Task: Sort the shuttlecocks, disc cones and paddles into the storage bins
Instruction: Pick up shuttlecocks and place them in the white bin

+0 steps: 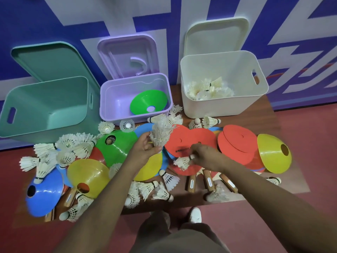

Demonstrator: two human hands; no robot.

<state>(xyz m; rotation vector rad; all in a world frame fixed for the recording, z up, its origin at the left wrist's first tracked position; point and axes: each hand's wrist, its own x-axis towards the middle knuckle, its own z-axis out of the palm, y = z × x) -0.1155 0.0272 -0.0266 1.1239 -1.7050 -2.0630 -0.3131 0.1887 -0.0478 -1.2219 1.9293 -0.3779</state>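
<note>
White shuttlecocks in both hands, over the red paddles (189, 143).
L hand (144, 150) clamped on a bunch of shuttlecocks (161, 132), just in front of the purple bin (135, 99); R hand (204, 156) pinching one shuttlecock (183, 162) by its cork, on a paddle. White bin (224, 84), right of purple, holds shuttlecocks; purple bin holds a green cone (147, 101); teal bin (45, 106) sits left of purple.

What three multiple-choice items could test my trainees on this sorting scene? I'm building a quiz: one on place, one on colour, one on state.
1. Where are the sorted shuttlecocks?
A. green bin
B. purple bin
C. white bin

2. What colour is the top cone in the purple bin?
A. green
B. yellow
C. red

3. What is the left hand's state?
A. empty
B. holding shuttlecocks
C. holding a paddle

Answers:
1 C: the white bin holds a pile of them.
2 A: a green cone lies in the purple bin.
3 B: the left hand grips a bunch of shuttlecocks.
</note>
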